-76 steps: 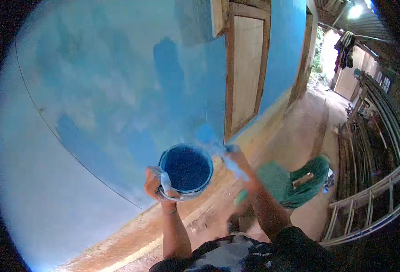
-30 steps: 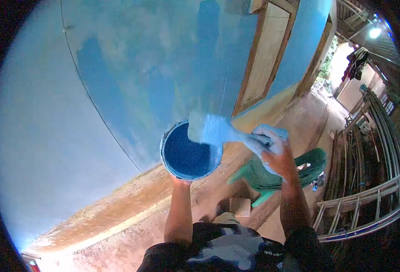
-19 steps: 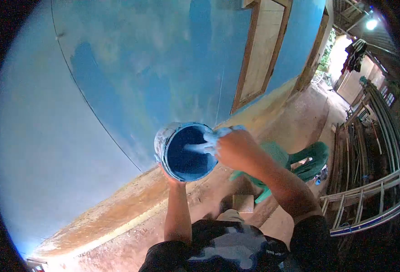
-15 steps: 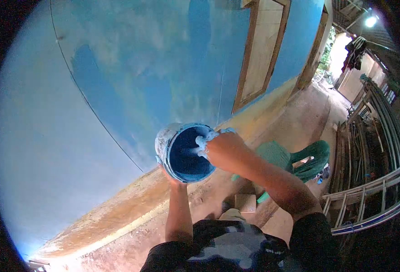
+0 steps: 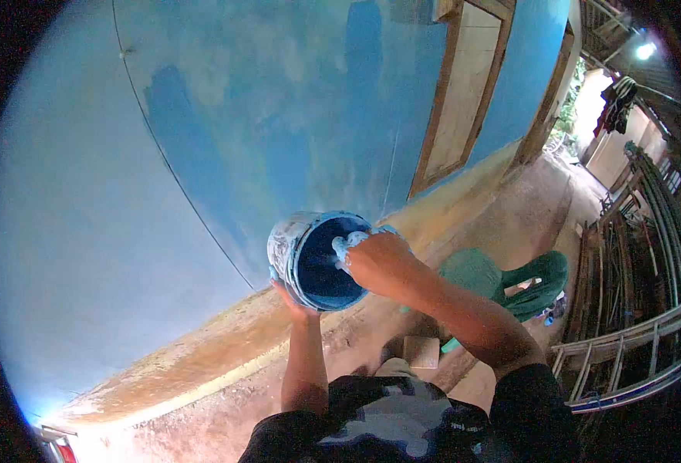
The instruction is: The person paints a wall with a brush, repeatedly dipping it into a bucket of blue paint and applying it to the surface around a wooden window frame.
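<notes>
Bucket (image 5: 313, 272) (tilted) sits on left hand (image 5: 295, 298), right hand (image 5: 379, 262) dipped inside.

The person wears a dark short-sleeved shirt (image 5: 391, 420), seen at six o'clock in the view, black in the main and broken by pale grey and whitish patches in an irregular, camouflage-like print across the chest. The right sleeve (image 5: 529, 397), at about five o'clock, is plain black and ends near the elbow with a rounded hem; the left sleeve (image 5: 275, 444), towards seven o'clock, shows only as a dark edge. Both forearms are bare from the sleeves down, with no watch, band or glove. The left hand (image 5: 294, 299) is bare. The right hand (image 5: 379, 264) is bare too, but its fingertips (image 5: 347, 247), at its ten o'clock side, are coated in pale blue paint.
</notes>
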`<state>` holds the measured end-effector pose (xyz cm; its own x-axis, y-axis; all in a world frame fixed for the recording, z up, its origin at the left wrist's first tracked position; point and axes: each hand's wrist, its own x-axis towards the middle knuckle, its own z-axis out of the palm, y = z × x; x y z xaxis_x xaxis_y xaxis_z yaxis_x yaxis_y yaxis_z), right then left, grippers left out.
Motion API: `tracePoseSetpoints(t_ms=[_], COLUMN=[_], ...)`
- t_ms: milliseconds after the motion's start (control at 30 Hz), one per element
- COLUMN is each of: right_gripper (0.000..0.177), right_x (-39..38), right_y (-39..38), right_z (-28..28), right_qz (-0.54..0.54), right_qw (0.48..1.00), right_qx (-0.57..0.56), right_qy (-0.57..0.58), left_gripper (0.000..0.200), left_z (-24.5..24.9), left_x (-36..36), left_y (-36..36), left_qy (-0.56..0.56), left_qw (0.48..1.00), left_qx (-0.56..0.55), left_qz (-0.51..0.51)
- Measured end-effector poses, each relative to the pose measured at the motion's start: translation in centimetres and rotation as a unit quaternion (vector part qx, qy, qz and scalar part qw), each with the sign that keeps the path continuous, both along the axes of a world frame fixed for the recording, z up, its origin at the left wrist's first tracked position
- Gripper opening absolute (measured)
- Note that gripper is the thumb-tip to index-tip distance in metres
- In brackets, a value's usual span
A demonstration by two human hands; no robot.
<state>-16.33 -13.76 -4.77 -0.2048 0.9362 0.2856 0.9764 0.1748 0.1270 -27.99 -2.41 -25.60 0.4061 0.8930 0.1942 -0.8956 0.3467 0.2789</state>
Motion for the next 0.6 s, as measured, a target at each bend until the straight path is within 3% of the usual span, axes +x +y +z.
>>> tracePoseSetpoints(t_ms=[133, 300, 400, 600], right_gripper=[0.020, 0.024, 0.027, 0.031], right_x=[-0.1, 0.4, 2.4, 3.3], right_y=[-0.2, -2.5, -3.3, -3.8], right_z=[0.0, 2.5, 1.6, 1.7], right_qz=[-0.025, -0.072, -0.080, -0.113], right_qw=[0.999, 0.993, 0.985, 0.971], right_qx=[-0.016, -0.020, 0.062, 0.073], right_qy=[0.029, 0.087, 0.142, 0.196], left_gripper=[0.068, 0.068, 0.069, 0.069], left_z=[-0.8, 1.1, 3.0, 2.5], left_x=[-0.5, -0.7, -0.9, -1.0], left_y=[0.3, 0.3, -0.7, -0.3], left_qy=[-0.012, -0.006, 0.013, 0.028], left_qw=[0.998, 0.999, 0.999, 1.000], left_qx=[-0.056, -0.046, -0.038, -0.007], left_qz=[-0.017, -0.016, -0.019, -0.003])
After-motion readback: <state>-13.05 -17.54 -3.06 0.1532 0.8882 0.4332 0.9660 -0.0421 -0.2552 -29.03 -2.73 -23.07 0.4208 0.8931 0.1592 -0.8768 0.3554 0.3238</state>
